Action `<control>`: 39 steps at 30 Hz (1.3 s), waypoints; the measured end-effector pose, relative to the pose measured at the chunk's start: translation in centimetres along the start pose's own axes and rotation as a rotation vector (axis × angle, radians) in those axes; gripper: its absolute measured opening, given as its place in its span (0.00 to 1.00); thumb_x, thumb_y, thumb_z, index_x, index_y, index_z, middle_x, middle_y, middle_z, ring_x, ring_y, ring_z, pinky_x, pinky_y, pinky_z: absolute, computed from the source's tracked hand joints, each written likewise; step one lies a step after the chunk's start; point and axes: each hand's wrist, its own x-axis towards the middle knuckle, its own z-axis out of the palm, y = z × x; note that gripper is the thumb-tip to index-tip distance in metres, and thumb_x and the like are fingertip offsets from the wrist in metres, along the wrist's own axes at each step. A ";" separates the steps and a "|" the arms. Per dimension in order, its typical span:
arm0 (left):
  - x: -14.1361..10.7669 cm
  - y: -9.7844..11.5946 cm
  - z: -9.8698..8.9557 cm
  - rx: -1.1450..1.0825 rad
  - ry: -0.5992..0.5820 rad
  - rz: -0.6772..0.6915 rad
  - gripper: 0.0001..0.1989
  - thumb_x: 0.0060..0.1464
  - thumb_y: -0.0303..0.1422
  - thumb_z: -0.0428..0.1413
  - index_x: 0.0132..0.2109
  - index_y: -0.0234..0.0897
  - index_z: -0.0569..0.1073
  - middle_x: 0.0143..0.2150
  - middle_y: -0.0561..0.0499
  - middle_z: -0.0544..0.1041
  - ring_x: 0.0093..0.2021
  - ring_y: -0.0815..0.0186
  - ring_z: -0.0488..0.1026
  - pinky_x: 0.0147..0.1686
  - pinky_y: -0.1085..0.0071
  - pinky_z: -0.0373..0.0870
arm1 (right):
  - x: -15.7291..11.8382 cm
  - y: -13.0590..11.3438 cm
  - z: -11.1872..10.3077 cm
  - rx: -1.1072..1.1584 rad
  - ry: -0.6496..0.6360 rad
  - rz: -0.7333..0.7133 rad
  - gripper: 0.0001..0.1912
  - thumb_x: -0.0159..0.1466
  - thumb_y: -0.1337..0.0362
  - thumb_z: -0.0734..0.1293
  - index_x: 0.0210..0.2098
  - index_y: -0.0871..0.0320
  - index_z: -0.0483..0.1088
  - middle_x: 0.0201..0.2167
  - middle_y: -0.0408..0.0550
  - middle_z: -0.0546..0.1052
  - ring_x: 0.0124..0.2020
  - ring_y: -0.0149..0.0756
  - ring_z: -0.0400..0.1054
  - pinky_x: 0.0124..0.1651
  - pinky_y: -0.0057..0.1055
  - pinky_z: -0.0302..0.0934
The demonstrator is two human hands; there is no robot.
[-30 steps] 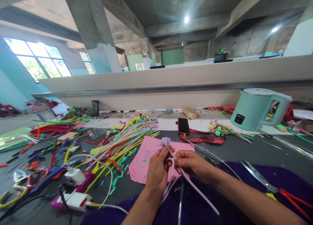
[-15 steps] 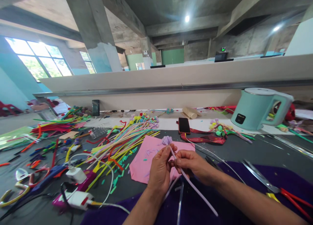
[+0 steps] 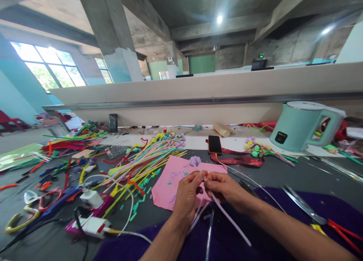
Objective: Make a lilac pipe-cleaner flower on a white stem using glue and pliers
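My left hand (image 3: 188,191) is closed in a pinch just below a small lilac pipe-cleaner flower (image 3: 195,161), whose looped head stands above the fingertips. Close beside it, my right hand (image 3: 224,187) pinches a long lilac pipe cleaner (image 3: 231,222), its free end slanting down to the right past the wrist. The fingertips of both hands nearly meet, and the join between flower and pipe cleaner is hidden there. Under the hands lies a pink sheet (image 3: 163,189) scattered with lilac and green snippets.
Bundled pipe cleaners (image 3: 144,159) lie left of the sheet. Scissors with red handles (image 3: 314,215) rest on dark purple cloth at right. A phone (image 3: 214,144) on a red lanyard and a mint kettle (image 3: 300,125) stand behind. A power strip (image 3: 87,219) with plugs sits at left.
My right hand's fingertips have come up beside the left fingertips, and the flower head now shows more clear of the fingers. The view has shifted slightly.
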 end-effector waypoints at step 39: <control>-1.5 -0.4 1.0 -0.001 -0.061 -0.158 0.20 0.43 0.36 0.60 0.45 0.38 0.73 0.44 0.46 0.74 0.34 0.68 0.69 0.22 0.78 0.60 | 0.7 -5.2 -3.8 -0.979 0.272 -0.417 0.07 0.59 0.63 0.63 0.30 0.59 0.71 0.24 0.42 0.71 0.25 0.28 0.61 0.27 0.23 0.52</control>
